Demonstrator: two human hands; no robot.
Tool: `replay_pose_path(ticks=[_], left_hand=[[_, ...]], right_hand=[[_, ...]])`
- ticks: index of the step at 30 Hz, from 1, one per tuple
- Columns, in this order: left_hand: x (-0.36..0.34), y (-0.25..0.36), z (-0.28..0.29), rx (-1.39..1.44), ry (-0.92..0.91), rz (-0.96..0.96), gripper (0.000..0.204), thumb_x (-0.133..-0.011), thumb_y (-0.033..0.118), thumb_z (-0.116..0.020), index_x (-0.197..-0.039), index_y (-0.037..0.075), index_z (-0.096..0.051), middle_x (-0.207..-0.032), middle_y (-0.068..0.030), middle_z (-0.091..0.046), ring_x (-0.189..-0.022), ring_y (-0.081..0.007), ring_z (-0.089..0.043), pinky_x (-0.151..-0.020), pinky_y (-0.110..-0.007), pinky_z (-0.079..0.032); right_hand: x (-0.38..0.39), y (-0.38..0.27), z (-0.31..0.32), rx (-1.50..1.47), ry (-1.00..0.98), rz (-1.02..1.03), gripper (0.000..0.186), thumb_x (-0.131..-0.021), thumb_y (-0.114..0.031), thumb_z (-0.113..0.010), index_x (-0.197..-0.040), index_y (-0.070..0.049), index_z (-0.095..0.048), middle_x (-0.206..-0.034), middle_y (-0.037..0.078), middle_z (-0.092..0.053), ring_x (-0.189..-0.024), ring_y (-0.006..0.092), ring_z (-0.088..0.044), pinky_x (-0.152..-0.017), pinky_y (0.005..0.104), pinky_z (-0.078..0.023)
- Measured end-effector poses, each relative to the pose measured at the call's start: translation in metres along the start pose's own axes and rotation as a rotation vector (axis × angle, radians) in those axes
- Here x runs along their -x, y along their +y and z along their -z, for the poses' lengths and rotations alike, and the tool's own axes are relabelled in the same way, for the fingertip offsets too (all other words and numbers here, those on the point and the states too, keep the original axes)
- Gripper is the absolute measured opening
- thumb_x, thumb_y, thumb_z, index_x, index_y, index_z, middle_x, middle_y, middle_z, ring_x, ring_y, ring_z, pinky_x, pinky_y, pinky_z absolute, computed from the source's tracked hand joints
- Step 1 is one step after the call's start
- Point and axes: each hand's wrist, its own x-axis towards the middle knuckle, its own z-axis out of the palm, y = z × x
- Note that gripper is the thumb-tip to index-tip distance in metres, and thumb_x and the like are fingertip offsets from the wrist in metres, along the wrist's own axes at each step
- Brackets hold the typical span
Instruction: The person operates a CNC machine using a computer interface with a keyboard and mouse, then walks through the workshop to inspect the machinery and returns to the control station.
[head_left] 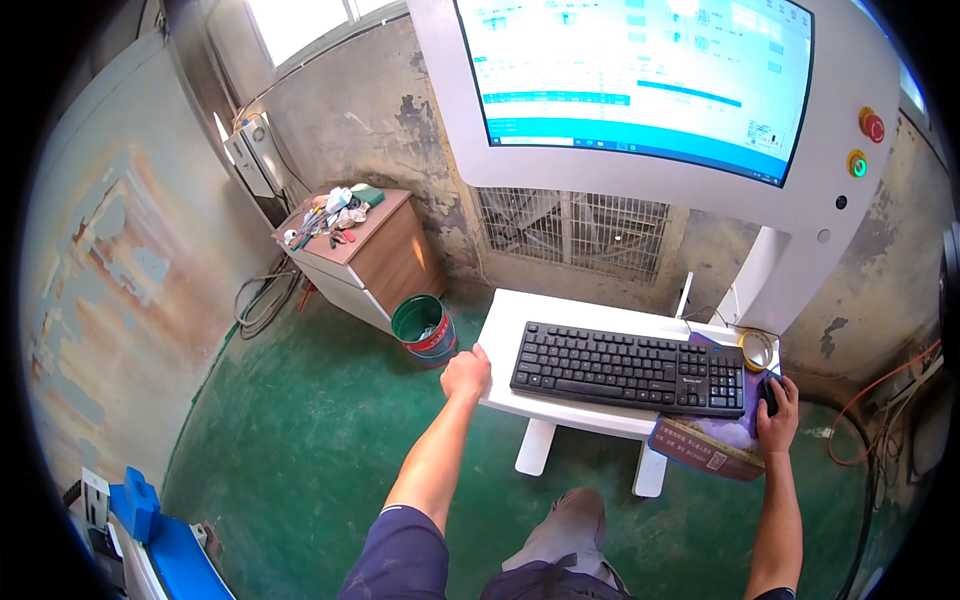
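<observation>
Right hand [778,420]: fingers lightly bent over the mouse [768,396], palm low; likely held so for steering and clicking.
Left hand [466,374]: fingers curled into a fist at the tray [497,318]'s left edge, perhaps for support; cannot tell if it grips the rim.
Mouse: tray's right end, on the pad [738,432], right of keyboard [628,368].
Pad: runs under keyboard's right end, overhangs near edge; keyboard probably pins it.
Tape [757,350]: far right, seemingly parked clear of keys.
Screen [640,80]: far side, lit, faces user.

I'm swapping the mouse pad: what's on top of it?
On the mouse pad: the keyboard's right end and the black mouse, under the right hand; yellow ring near its far edge. What they cover is hidden.
</observation>
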Motion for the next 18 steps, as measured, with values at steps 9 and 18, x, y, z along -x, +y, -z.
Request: replay_pose_path(ticks=[9, 18], left_hand=[[-0.0034, 0.0002, 0.0, 0.0, 0.005, -0.004, 0.057, -0.095, 0.043, -0.034, -0.096, 0.0, -0.07, -0.098, -0.0226, -0.068, -0.097, -0.0377, -0.065, -0.087, -0.046, -0.049], [0.002, 0.0028, 0.0038, 0.002, -0.007, 0.009, 0.057, -0.095, 0.044, -0.033, -0.097, 0.001, -0.07, -0.1, -0.0224, -0.068, -0.097, -0.0374, -0.065, -0.087, -0.046, -0.049]], right_hand=[[-0.0019, 0.0015, -0.0036, -0.032, -0.001, -0.001, 0.04, -0.072, -0.004, -0.066, -0.112, -0.005, -0.063, -0.125, 0.014, -0.053, -0.114, 0.0325, -0.053, -0.098, 0.0375, -0.044], [-0.0002, 0.0032, -0.0013, -0.022, -0.004, 0.01, 0.04, -0.073, -0.004, -0.066, -0.112, -0.005, -0.063, -0.124, 0.014, -0.053, -0.114, 0.0329, -0.053, -0.097, 0.0377, -0.044]])
